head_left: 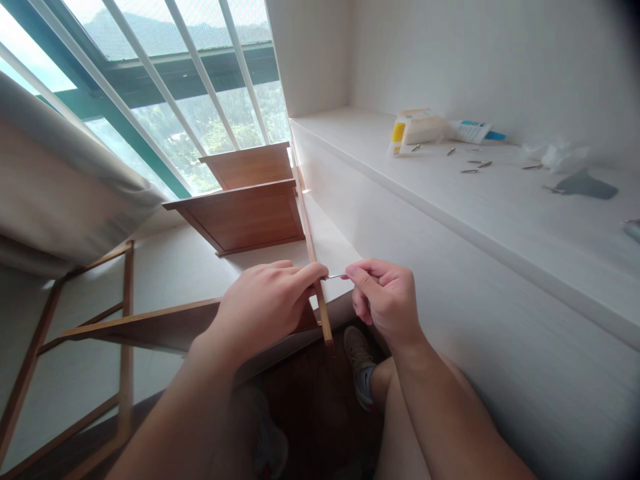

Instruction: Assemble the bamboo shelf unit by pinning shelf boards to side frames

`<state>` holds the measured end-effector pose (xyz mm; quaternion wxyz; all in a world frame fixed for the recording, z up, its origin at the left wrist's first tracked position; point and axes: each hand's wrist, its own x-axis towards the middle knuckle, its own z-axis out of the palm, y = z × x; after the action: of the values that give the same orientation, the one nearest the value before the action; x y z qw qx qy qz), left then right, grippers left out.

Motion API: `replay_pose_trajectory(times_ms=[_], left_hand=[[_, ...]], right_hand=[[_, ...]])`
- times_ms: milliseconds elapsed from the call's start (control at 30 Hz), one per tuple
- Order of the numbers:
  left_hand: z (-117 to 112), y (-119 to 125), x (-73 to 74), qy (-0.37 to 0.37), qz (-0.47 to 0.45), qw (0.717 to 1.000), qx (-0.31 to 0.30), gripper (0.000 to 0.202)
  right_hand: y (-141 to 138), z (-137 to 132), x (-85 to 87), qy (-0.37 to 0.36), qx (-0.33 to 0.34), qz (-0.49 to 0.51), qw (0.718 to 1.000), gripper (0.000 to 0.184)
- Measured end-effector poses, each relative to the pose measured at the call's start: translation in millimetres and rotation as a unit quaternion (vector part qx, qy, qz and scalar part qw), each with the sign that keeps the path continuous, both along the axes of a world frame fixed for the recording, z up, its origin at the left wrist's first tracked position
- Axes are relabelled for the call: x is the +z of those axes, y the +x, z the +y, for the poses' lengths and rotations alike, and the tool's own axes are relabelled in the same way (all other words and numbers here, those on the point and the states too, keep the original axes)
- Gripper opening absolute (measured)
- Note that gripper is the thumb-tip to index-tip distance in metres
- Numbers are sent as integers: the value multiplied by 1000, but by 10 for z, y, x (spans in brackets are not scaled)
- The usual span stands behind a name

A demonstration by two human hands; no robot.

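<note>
Thin silvery rod (336, 276), roughly level, pinched in your right hand (385, 293), far end beside slim brown wooden post (324, 313); post slants through your left hand (270, 293), panels (250, 217) beyond.

Head view (single camera): worn by the person before me, it faces forward and down from above the forearms; left hand (263, 300) and right hand (385, 297) near, mid-frame; window (175, 83) toward ten o'clock, surface (510, 217) toward three, floor (315, 383) at six.
</note>
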<state>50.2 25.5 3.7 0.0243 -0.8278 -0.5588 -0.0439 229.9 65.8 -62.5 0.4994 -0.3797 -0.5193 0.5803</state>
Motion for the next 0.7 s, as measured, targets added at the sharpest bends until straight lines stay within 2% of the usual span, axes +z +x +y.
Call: replay_pose_trajectory(times_ms=[100,267,467,567,700], left_hand=[[2,-10,1,1,2,1000,1,25],[7,-14,1,1,3,1000,1,26],[2,-12,3,10,7,1000,-2,25],[-4,-6,8,9,10,1000,-2,24],[-8,7,13,9,13,1000,0,25]], right_hand=[[3,-26,36,-16,2,-6,1000,31],[5,-47,42,11,-16,-24,1000,27],[100,44,31,-29,11,91,995,25],[149,80,39,-4,-6,92,996,22],[112,91,6,52,-3,32,998,21]])
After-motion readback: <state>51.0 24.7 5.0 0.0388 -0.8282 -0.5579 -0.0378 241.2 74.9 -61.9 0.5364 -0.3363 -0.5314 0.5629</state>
